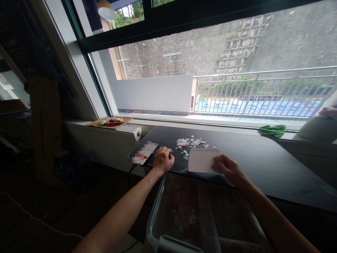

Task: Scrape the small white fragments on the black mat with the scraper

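Observation:
My right hand (231, 169) grips the right end of a flat white plastic scraper (202, 160), thumb on top, holding it close over the front part of the dark table (252, 161). Small paper scraps (191, 141) lie in a loose heap just behind the scraper, with a few strays to its left. At the table's front edge my left hand (163, 160) is closed in a fist, and whatever may be inside it is hidden. Below the edge, between my arms, stands a clear plastic bin (155, 214) with some scraps inside.
A phone (149, 153) lies left of my left hand at the table corner. On the sill sit cardboard with colourful items (113, 121) and a green cloth (272, 130). A white radiator (97, 144) and a window border the table.

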A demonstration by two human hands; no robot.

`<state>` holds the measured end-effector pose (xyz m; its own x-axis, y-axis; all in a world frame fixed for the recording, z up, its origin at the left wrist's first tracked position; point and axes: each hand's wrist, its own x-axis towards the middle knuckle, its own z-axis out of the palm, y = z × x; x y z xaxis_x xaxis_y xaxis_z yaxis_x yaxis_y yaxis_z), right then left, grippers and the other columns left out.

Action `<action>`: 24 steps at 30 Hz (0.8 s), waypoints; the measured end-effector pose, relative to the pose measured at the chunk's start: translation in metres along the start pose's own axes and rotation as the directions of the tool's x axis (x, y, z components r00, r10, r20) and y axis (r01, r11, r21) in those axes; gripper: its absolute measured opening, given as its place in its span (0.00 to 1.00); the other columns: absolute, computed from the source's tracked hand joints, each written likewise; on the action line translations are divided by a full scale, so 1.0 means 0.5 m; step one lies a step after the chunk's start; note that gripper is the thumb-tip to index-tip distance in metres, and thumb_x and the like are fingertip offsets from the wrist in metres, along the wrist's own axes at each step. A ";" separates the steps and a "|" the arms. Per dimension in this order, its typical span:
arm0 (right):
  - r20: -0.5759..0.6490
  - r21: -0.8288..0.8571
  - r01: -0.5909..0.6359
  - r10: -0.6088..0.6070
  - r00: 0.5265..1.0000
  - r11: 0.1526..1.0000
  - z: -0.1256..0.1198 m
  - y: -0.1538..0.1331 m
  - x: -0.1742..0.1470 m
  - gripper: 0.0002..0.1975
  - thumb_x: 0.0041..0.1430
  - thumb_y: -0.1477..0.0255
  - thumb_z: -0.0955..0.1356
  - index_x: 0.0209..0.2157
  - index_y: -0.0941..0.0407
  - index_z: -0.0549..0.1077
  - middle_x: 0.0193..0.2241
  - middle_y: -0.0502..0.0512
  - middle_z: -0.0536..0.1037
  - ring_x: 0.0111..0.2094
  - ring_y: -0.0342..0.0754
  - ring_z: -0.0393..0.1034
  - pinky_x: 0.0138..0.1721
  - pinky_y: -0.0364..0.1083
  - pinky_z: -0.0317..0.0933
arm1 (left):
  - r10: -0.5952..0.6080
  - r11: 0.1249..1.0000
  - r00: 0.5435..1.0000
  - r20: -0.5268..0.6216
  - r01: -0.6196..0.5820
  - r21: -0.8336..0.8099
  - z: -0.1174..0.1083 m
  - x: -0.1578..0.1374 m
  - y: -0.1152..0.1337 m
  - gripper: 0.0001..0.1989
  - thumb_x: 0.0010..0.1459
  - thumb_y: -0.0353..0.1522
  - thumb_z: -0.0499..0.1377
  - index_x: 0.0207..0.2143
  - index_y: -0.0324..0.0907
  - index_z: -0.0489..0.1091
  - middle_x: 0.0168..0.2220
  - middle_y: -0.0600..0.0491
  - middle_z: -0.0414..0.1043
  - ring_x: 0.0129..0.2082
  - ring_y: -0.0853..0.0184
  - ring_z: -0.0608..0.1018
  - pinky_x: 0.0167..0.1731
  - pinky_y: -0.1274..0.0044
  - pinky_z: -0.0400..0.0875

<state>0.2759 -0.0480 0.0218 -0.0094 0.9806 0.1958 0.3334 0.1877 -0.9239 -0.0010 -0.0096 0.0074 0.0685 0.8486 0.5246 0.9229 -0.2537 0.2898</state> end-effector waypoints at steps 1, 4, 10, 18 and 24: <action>0.023 0.006 0.003 -0.003 1.000 1.000 0.001 -0.003 -0.002 0.11 0.46 0.63 0.70 0.28 0.55 0.73 0.25 0.50 0.75 0.27 0.47 0.69 0.29 0.46 0.65 | 0.001 1.000 1.000 -0.001 -0.001 0.001 0.001 0.000 0.000 0.07 0.52 0.26 0.55 0.33 0.43 0.72 0.36 0.50 0.73 0.41 0.61 0.72 0.43 0.70 0.66; 0.067 0.111 -0.028 0.021 0.998 0.993 0.004 -0.008 -0.002 0.13 0.44 0.61 0.71 0.29 0.56 0.73 0.26 0.52 0.76 0.29 0.49 0.71 0.30 0.46 0.67 | -0.001 1.000 1.000 -0.002 0.001 0.004 0.003 0.000 -0.001 0.08 0.52 0.26 0.55 0.33 0.42 0.72 0.36 0.50 0.73 0.41 0.61 0.72 0.44 0.70 0.66; -0.273 0.132 -0.078 0.112 0.956 0.988 0.017 0.010 0.045 0.13 0.43 0.64 0.66 0.32 0.56 0.73 0.27 0.54 0.78 0.29 0.50 0.73 0.30 0.48 0.67 | 0.002 1.000 1.000 0.003 -0.002 -0.003 0.001 0.001 -0.003 0.08 0.51 0.26 0.55 0.33 0.43 0.71 0.35 0.50 0.72 0.40 0.61 0.72 0.43 0.70 0.66; -0.270 0.033 -0.047 0.054 0.961 0.998 0.044 0.004 0.056 0.10 0.39 0.64 0.66 0.25 0.54 0.72 0.22 0.49 0.74 0.25 0.47 0.66 0.29 0.47 0.61 | 0.003 1.000 1.000 0.000 -0.003 -0.020 0.001 -0.001 -0.005 0.09 0.52 0.26 0.55 0.34 0.43 0.72 0.36 0.50 0.72 0.41 0.61 0.72 0.44 0.69 0.65; -0.303 0.065 -0.058 0.075 0.950 0.996 0.040 0.003 0.048 0.14 0.42 0.62 0.63 0.28 0.55 0.72 0.24 0.52 0.76 0.28 0.50 0.69 0.30 0.48 0.63 | 0.005 0.999 0.993 0.118 -0.001 -0.036 -0.012 0.010 -0.008 0.10 0.54 0.28 0.56 0.35 0.45 0.76 0.37 0.51 0.74 0.41 0.62 0.73 0.48 0.68 0.62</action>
<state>0.2574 -0.0231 0.0185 0.3015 0.9286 0.2163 0.2717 0.1338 -0.9530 -0.0066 -0.0072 0.0135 0.1174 0.8962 0.4277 0.9087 -0.2707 0.3178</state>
